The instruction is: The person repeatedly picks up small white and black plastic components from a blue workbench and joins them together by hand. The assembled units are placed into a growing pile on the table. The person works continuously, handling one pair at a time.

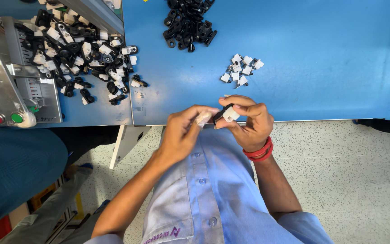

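Small black plastic clip (222, 113) with a white plastic insert (231, 114) seated at its right end, held just off the near edge of the blue worktable (321, 68) and above the person's light blue shirt. The clip lies roughly level, tilted slightly, its black body pointing left and the white block facing the camera. It is pinched between the thumb and fingers of the right hand (249, 122); the left hand (183, 133) meets it from the left, fingertips touching its black end. Finer detail of the clip's shape is hidden by the fingers.
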